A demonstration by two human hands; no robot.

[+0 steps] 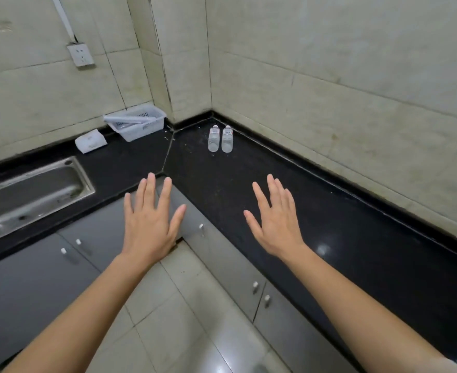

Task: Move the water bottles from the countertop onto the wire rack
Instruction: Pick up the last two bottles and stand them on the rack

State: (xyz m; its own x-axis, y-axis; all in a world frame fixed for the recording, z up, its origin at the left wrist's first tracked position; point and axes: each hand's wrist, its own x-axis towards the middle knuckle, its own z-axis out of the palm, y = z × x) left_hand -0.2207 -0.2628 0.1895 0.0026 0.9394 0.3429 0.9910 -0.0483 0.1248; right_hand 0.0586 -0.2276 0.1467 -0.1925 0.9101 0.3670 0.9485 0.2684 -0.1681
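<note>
Hovering flat: left hand (149, 224), right hand (275, 227)

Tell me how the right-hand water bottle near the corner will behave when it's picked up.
The right-hand bottle looks like thin clear plastic, so it probably gives under a squeeze. Upright and slim, it could tip if nudged, likely into the left bottle close beside it. Its fill level, hence weight, is unclear.

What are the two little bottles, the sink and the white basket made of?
The left bottle and right bottle look like clear plastic, because you can see through them. The sink looks like brushed steel: it is grey with soft, dull reflections. The basket seems to be white plastic, slightly see-through, with small moulded holes in its wall.
</note>
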